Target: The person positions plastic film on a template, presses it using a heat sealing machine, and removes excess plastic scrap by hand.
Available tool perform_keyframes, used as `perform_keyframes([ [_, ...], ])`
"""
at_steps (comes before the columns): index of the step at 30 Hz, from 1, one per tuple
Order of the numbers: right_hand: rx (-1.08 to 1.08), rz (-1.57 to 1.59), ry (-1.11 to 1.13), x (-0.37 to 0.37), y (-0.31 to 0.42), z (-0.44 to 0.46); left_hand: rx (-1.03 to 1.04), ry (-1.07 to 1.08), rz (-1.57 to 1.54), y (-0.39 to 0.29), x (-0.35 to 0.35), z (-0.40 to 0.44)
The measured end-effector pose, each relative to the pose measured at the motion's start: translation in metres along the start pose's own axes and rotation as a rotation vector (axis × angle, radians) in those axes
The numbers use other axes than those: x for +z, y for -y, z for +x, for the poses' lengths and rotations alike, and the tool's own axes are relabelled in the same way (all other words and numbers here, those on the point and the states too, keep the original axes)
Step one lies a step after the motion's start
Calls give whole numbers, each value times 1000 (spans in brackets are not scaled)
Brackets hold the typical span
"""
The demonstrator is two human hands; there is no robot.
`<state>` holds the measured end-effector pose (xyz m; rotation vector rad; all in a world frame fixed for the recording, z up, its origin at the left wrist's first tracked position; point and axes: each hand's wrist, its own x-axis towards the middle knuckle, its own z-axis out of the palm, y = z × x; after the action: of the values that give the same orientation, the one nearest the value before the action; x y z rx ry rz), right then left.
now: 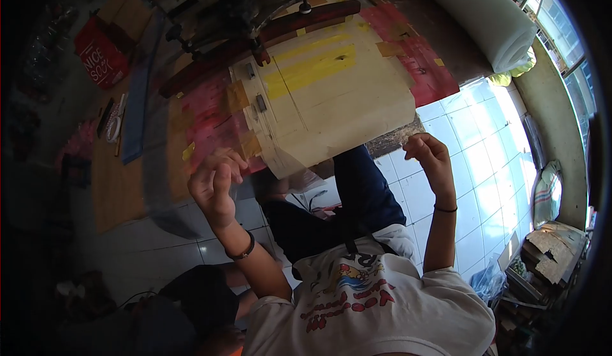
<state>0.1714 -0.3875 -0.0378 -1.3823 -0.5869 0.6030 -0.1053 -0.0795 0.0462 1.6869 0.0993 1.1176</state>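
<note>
My left hand point(220, 181) is raised by the near left edge of the work surface, its fingers curled toward the thumb. Whatever it may hold is too thin to make out. Off the right front corner of the pale sheet, my right hand point(431, 158) has its fingertips pressed together, and anything between them cannot be made out. The pale sheet point(344, 101) carries yellow tape strips point(312, 70) and two small grey pieces. Red panels point(207, 123) lie on both sides of it, with brown tape across the edges. A dark red curved bar point(312, 21) crosses the far side.
A roll of white foam point(503, 37) lies at the back right. Tape and tools point(113, 126) lie at the left beside a blue strip point(139, 114). A red bag point(102, 56) stands farther back. Another person's leg point(197, 292) shows lower left. Scrap boards point(554, 247) are stacked at the right.
</note>
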Motion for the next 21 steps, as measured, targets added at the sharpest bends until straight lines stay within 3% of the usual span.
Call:
perform_keyframes([
  [2,-344,-882,-399,-18,-14,7,8,13,-7,-2,-1,-2],
  [4,-103,-729,-407,-25,-7,0,10,12,-28,-5,3,-2],
  [8,-87,-610,223,26,-4,-2,57,71,-253,-11,19,4],
  [12,-66,-452,801,119,-37,9,270,299,-558,-55,40,10],
  [13,-200,-349,877,137,-66,12,312,297,-647,-65,41,8],
  [14,-147,-292,974,154,-95,12,352,296,-735,-76,41,4],
  [15,-420,-382,966,171,-118,13,336,288,-692,-90,24,1],
  [16,-235,-341,1081,180,-145,14,324,278,-646,-105,4,-4],
  [17,-48,-301,1189,188,-163,11,387,117,-692,-117,-1,-10],
  [19,77,-587,1236,184,-172,1,526,-144,-760,-152,-20,-24],
  [21,-142,-699,1283,176,-252,-4,658,-246,-817,-186,-47,-34],
])
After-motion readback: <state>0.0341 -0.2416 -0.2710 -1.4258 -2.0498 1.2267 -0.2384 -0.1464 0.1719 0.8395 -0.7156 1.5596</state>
